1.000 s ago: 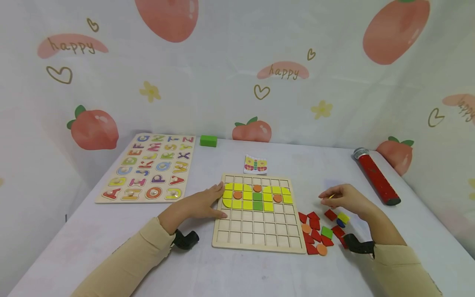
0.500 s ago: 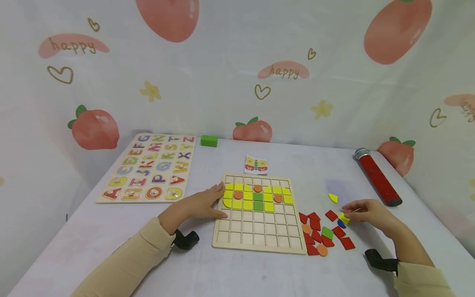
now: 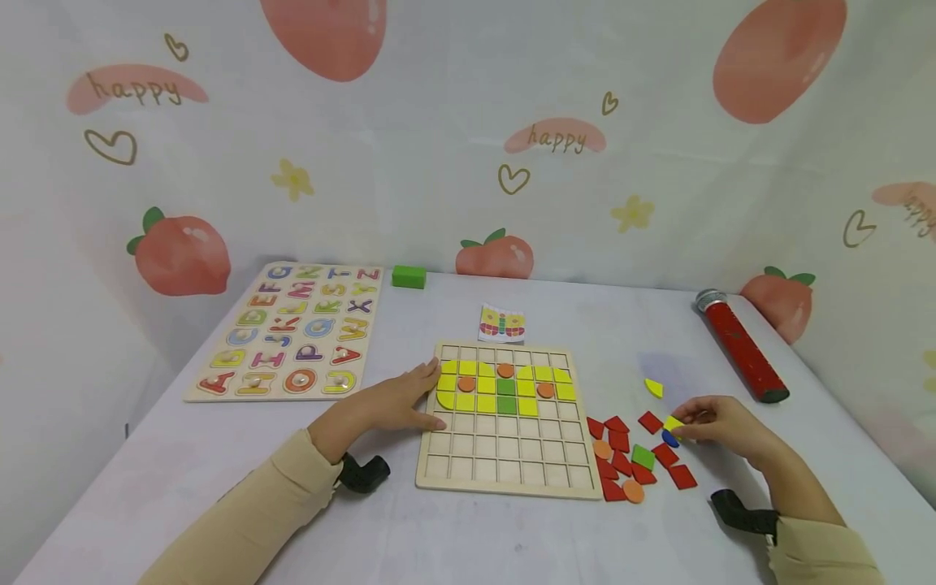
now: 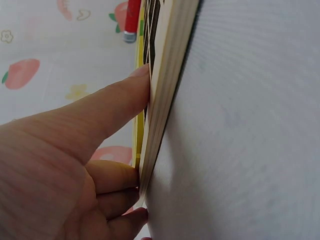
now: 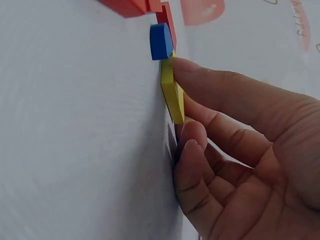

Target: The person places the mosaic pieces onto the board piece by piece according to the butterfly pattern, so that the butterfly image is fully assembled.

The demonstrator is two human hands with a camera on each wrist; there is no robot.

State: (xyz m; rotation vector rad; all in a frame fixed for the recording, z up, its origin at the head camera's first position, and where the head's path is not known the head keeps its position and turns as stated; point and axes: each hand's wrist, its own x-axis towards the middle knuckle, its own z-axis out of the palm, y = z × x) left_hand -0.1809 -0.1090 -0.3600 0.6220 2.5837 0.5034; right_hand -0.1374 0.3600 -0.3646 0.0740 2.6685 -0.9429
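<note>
In the head view, a wooden grid board (image 3: pixel 504 455) lies flat, its upper rows filled with yellow and green square tiles and orange discs. My left hand (image 3: pixel 383 405) rests on the board's left edge. The left wrist view shows its thumb (image 4: pixel 120 102) on the board's face near the rim, with the fingers along the edge. To the right of the board, my right hand (image 3: pixel 720 422) has its thumb and forefinger on a yellow tile (image 5: pixel 171 92), pinching it at the table. A blue piece (image 5: pixel 160 42) touches or overlaps that tile's end.
Several red tiles (image 3: pixel 619 441), a green square (image 3: pixel 643 457) and orange discs (image 3: pixel 633 491) lie right of the board. A yellow quarter-round tile (image 3: pixel 654 388) sits farther back. Around them are a butterfly picture card (image 3: pixel 501 324), letter board (image 3: pixel 288 333), green block (image 3: pixel 409 277) and red microphone (image 3: pixel 740 345).
My right hand let go of the yellow quarter-round tile, leaving it on the table. It then moved right and toward me to another yellow tile. The left hand stayed put.
</note>
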